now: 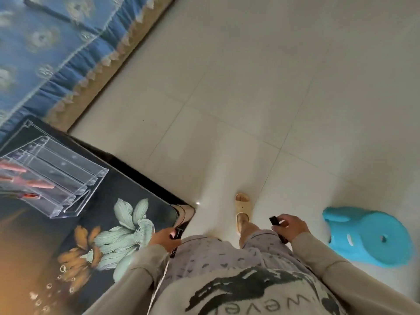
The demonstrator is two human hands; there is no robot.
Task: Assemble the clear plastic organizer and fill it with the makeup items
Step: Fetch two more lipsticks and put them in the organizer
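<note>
We look straight down our own front. At nine o'clock in the view the clear organizer (pixel 68 178) stands on the dark flowered table (pixel 127 226). Its stepped troughs run side by side, and a few pink sticks (pixel 39 184) lie in the troughs nearest the left edge.

Our left hand (pixel 164 239) sits at six o'clock, just beside the table's near corner. Its fingers are curled round a dark stick (pixel 177 234), whose lower end pokes out below the palm. The painted flowers on the table top lie between this hand and the organizer, which is well apart from it at about ten o'clock.

Our right hand (pixel 293 226) is at five o'clock over our patterned trousers, pinching a black tube (pixel 273 220) between thumb and fingers. A dark end shows beneath the hand too; we cannot tell whether it belongs to the same tube.

On the pale tiled floor (pixel 250 98), pale slippers (pixel 242 218) show between the hands. A turquoise stool (pixel 368 239) stands at four o'clock, and a bed with a blue cover (pixel 56 46) fills eleven o'clock, behind the table.
</note>
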